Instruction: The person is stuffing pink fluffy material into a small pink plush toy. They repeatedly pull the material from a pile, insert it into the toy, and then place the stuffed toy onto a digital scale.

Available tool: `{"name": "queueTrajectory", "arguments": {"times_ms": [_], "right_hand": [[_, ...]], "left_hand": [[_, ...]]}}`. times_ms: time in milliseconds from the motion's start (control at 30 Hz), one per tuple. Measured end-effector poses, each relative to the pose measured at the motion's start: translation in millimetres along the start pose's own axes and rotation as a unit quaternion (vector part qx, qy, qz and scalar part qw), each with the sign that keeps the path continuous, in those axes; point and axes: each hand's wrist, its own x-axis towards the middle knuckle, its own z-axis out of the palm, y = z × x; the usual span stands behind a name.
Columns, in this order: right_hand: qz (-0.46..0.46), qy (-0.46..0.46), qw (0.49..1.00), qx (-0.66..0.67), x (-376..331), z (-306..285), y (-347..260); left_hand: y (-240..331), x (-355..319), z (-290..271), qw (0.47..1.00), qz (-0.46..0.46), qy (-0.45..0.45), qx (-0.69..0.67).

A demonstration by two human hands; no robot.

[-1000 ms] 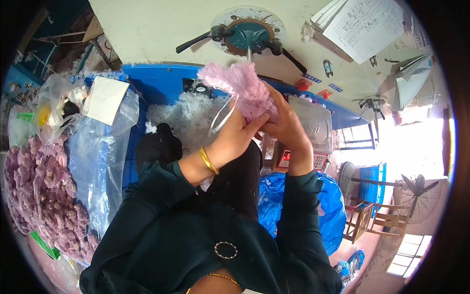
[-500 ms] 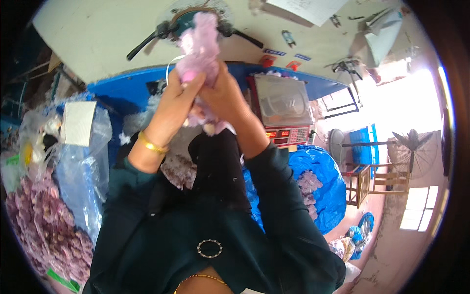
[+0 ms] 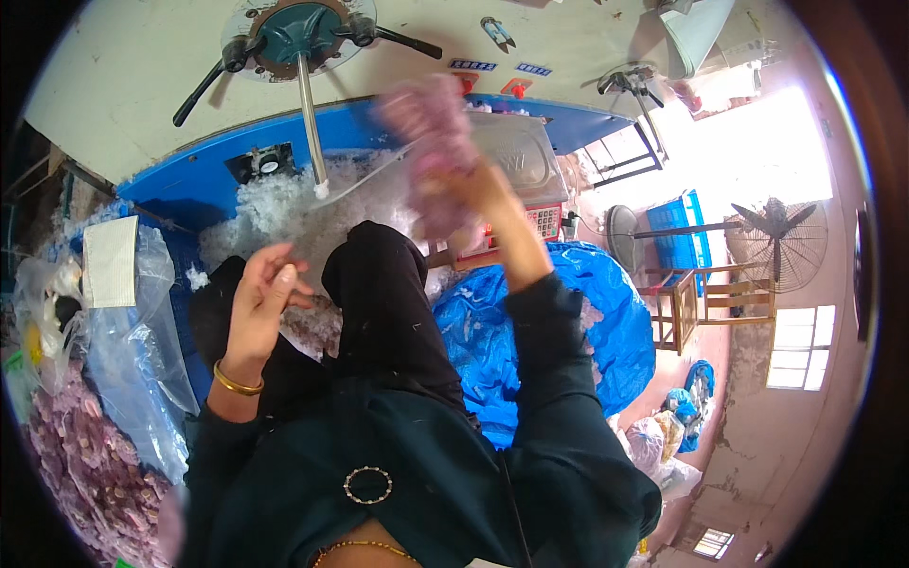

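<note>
A fluffy lilac plush toy point(image 3: 431, 118), smeared by motion, hangs from my right hand point(image 3: 481, 189), whose fingers close round its middle. It is up and to the right of a bare metal tube point(image 3: 308, 118) that sticks out of a dark green machine fitting point(image 3: 295, 36). My left hand point(image 3: 265, 295), with a gold bangle at the wrist, hovers over my lap. Its fingers are loosely bent and apart, holding nothing. White fibre stuffing point(image 3: 275, 210) lies heaped under the tube's end.
Behind the toy stands a red scale point(image 3: 544, 222) with a clear plastic tub point(image 3: 516, 151). A blue plastic bag point(image 3: 483, 331) holding lilac plush is at my right. Lilac plush pieces point(image 3: 85, 464) pile up at left. Black handles point(image 3: 409, 42) flank the fitting; snips point(image 3: 497, 35) lie on the worktop.
The plush toy has come off the tube and moved right in my right hand. My left hand has let go and dropped to the lower left. The whole view has shifted.
</note>
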Motion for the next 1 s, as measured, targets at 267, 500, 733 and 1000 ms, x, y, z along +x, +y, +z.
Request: {"name": "queueTrajectory", "arguments": {"times_ms": [267, 500, 733, 1000], "right_hand": [[0.290, 0.062, 0.955, 0.011, 52, -97, 127], [0.352, 0.276, 0.888, 0.109, 21, -150, 175], [0.316, 0.085, 0.944, 0.050, 43, -91, 94], [-0.197, -0.187, 0.950, -0.152, -53, 59, -38]], "left_hand": [[-26, -8, -18, 0.994, -0.056, -0.035, 0.084], [-43, -15, -38, 0.989, -0.082, -0.005, 0.120], [-42, -12, -15, 0.991, -0.090, -0.022, 0.094], [-37, -30, -12, 0.987, -0.087, -0.015, 0.135]]}}
